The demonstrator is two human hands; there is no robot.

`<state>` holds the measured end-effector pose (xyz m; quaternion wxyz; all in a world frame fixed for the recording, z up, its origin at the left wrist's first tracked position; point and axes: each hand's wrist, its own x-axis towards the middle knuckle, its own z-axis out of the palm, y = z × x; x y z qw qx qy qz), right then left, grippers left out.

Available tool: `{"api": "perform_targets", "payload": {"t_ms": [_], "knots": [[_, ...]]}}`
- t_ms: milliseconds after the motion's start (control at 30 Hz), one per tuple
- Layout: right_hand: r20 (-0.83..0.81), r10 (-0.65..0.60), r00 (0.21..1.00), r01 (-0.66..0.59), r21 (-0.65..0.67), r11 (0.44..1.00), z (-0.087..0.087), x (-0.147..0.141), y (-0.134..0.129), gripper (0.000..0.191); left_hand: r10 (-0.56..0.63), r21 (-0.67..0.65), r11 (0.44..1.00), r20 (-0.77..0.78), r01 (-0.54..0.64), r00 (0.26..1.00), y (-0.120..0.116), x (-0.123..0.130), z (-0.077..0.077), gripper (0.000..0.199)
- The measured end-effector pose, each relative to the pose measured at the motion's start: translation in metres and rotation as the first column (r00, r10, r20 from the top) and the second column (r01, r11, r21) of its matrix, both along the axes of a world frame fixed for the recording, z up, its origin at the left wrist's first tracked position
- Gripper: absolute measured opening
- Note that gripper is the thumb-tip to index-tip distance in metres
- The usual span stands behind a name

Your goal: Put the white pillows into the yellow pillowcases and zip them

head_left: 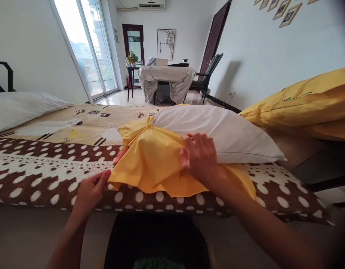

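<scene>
A yellow pillowcase lies crumpled on the bed, covering the left end of a white pillow. Part of its cloth also shows under the pillow's near edge. My left hand pinches the near left corner of the pillowcase between thumb and fingers. Slightly blurred, my right hand has its fingers curled on the cloth where it meets the pillow, closed on the pillowcase. How far the pillow reaches inside the yellow cloth is hidden.
Beneath lies a brown and cream patterned blanket. Another white pillow rests at the far left. At right, a yellow-covered pillow lies beyond the bed's edge. A covered table and a black chair stand farther back.
</scene>
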<state>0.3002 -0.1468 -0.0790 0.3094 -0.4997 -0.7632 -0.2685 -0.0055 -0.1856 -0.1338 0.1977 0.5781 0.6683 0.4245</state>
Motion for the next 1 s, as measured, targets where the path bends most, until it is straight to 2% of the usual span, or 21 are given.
{"api": "perform_targets", "payload": {"t_ms": [67,133,233,300,333,433,533,600,667,700,767,800,867,933,967,1000], "knots": [[0.184,0.148,0.972,-0.162,0.063,0.985,-0.005,-0.021,-0.007,0.029,-0.064,0.011,0.998,0.068,0.064,0.996,-0.016,0.008,-0.004,0.041],[0.269,0.259,0.928,-0.264,-0.015,0.964,-0.009,-0.041,-0.006,0.036,-0.174,0.006,0.984,0.146,0.175,0.974,-0.028,0.018,-0.006,0.042],[0.210,0.243,0.947,-0.218,-0.134,0.967,-0.013,-0.065,0.010,0.049,-0.352,-0.046,0.923,0.299,0.381,0.887,-0.037,0.034,-0.008,0.037],[0.127,0.168,0.978,-0.141,-0.202,0.969,-0.016,-0.074,0.028,0.056,-0.406,-0.050,0.885,0.405,0.463,0.819,-0.038,0.041,-0.014,0.031],[0.088,0.134,0.987,-0.109,-0.239,0.965,-0.017,-0.077,0.037,0.057,-0.400,-0.043,0.883,0.455,0.468,0.796,-0.036,0.044,-0.018,0.029],[-0.016,0.130,0.991,-0.127,-0.337,0.933,-0.022,-0.078,0.057,0.043,-0.308,0.019,0.923,0.636,0.384,0.708,-0.029,0.048,-0.036,0.037],[-0.132,0.239,0.962,-0.272,-0.383,0.883,-0.023,-0.073,0.058,0.025,-0.227,0.094,0.960,0.814,0.265,0.535,-0.018,0.053,-0.044,0.051],[-0.263,0.294,0.919,-0.379,-0.381,0.843,-0.021,-0.069,0.049,0.029,-0.234,0.143,0.961,0.875,0.236,0.424,-0.009,0.058,-0.040,0.058],[-0.450,0.323,0.833,-0.488,-0.323,0.811,-0.019,-0.064,0.036,0.034,-0.287,0.217,0.945,0.908,0.243,0.306,0.001,0.064,-0.030,0.061],[-0.543,0.326,0.774,-0.531,-0.277,0.801,-0.018,-0.061,0.029,0.034,-0.312,0.255,0.939,0.915,0.232,0.254,0.006,0.066,-0.025,0.059],[-0.678,0.323,0.660,-0.588,-0.199,0.784,-0.021,-0.055,0.016,0.033,-0.300,0.281,0.952,0.934,0.122,0.193,0.013,0.069,-0.018,0.045],[-0.711,0.327,0.623,-0.613,-0.184,0.768,-0.025,-0.051,0.011,0.033,-0.267,0.262,0.964,0.949,0.049,0.167,0.014,0.069,-0.017,0.039],[-0.700,0.362,0.616,-0.672,-0.227,0.705,-0.035,-0.045,0.003,0.032,-0.156,0.162,0.985,0.984,-0.054,0.089,0.013,0.067,-0.020,0.032],[-0.608,0.456,0.650,-0.722,-0.309,0.618,-0.048,-0.040,-0.001,0.027,-0.029,0.028,0.998,0.999,-0.047,-0.013,0.008,0.063,-0.025,0.033],[-0.540,0.509,0.670,-0.728,-0.345,0.592,-0.054,-0.039,-0.001,0.025,0.023,-0.024,1.000,0.999,-0.018,-0.042,0.005,0.061,-0.027,0.036],[-0.463,0.553,0.692,-0.718,-0.371,0.588,-0.059,-0.038,-0.002,0.025,0.061,-0.060,0.998,0.997,0.010,-0.046,0.003,0.060,-0.028,0.039]]}}
